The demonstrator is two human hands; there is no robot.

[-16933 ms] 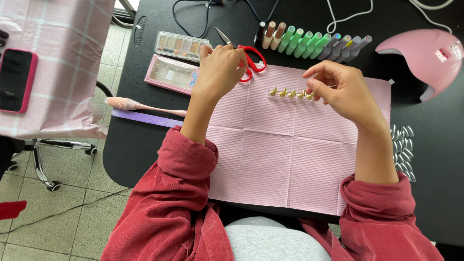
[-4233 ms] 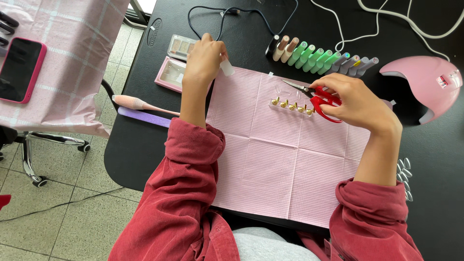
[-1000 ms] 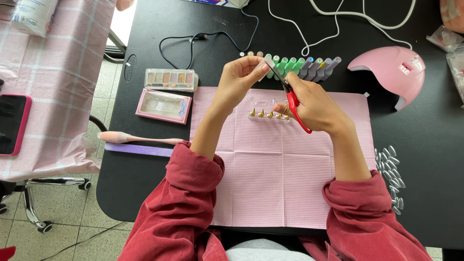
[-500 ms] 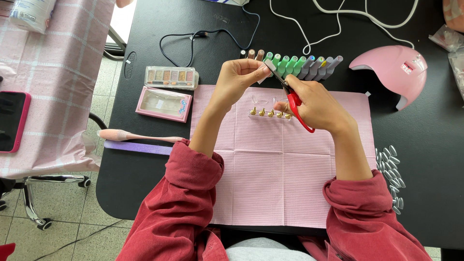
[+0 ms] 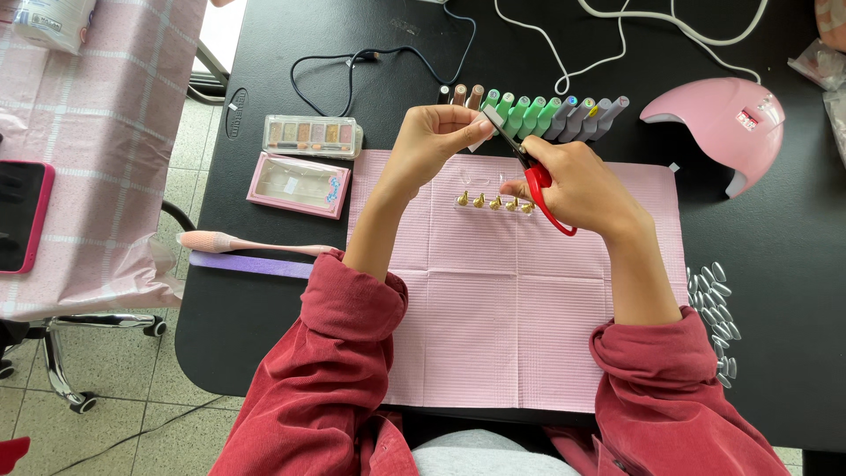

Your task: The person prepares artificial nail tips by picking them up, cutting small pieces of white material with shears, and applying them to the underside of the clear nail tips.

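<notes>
Snipping above a pink mat (image 5: 529,335) on the black bench (image 5: 775,220), the right hand (image 5: 577,185) works red-handled scissors (image 5: 529,172), fingers through the loops, while the left hand (image 5: 432,145) pinches a small pale strip (image 5: 478,139) at the blades. Thin, light and probably flimsy, the strip seems best held close to the cut. Gold studs (image 5: 495,203) line up below.

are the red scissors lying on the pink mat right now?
No, the red scissors are held in the right hand above the pink mat, blades at a small piece pinched by the left hand.
</notes>
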